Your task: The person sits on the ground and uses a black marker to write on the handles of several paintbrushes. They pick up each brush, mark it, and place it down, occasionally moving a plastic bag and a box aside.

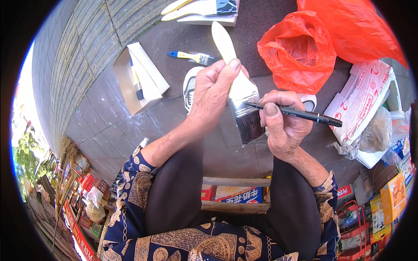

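Note:
In my left hand (215, 88) is a wide paintbrush (243, 93), gripped where its cream handle widens above the metal ferrule. The handle points away from me and the dark bristle end, in clear wrap, hangs toward my knees. My right hand (287, 124) holds a black marker pen (294, 112) between thumb and fingers. Its tip meets the ferrule, or is very close to it, beside some dark marks there. On the paving beyond lies a small paintbrush (196, 58) with a yellow and blue handle. An open cardboard box (148, 70) to the left has another small brush (136, 81) inside.
Several wide brushes (199, 9) lie on a white box at the far side. Red plastic bags (298, 52) stand ahead right, near a white foam box (362, 94) with red print. A wooden stool rail (235, 207) runs between my legs. A broom (67, 150) stands at left.

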Demonstrator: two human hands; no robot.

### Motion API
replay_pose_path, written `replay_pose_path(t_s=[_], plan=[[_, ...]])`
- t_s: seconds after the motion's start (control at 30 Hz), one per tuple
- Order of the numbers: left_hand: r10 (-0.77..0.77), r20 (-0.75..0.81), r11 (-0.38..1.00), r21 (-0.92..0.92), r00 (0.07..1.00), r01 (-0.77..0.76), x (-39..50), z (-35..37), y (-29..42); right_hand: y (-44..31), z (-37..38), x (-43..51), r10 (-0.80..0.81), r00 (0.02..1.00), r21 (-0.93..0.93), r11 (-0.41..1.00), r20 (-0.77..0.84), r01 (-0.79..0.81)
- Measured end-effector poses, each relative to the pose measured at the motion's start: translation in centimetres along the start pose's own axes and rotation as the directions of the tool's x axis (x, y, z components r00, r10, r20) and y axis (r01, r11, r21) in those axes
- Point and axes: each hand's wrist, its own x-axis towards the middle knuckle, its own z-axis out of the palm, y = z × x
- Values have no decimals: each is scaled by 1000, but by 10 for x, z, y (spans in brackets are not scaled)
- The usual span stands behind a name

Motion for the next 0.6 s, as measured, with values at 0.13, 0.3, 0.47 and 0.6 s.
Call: replay_pose_path(t_s=[0.13, 0.3, 0.47, 0.6], plan=[[4, 2, 1000, -15, 1000, -4, 0, 0, -1, 0, 0, -1, 2, 1000, -10, 1000, 0, -2], [2, 16, 1000, -21, 1000, -2, 0, 0, 0, 0, 0, -1, 13, 1000, 24, 1000, 10, -13], [-1, 11, 999, -34, 1000, 1, 0, 1, 0, 0, 1, -1, 7, 1000, 24, 1000, 10, -8], [10, 12, 1000, -18, 1000, -10, 0, 0, 0, 0, 1, 0, 4, 1000, 29, 1000, 14, -4]])
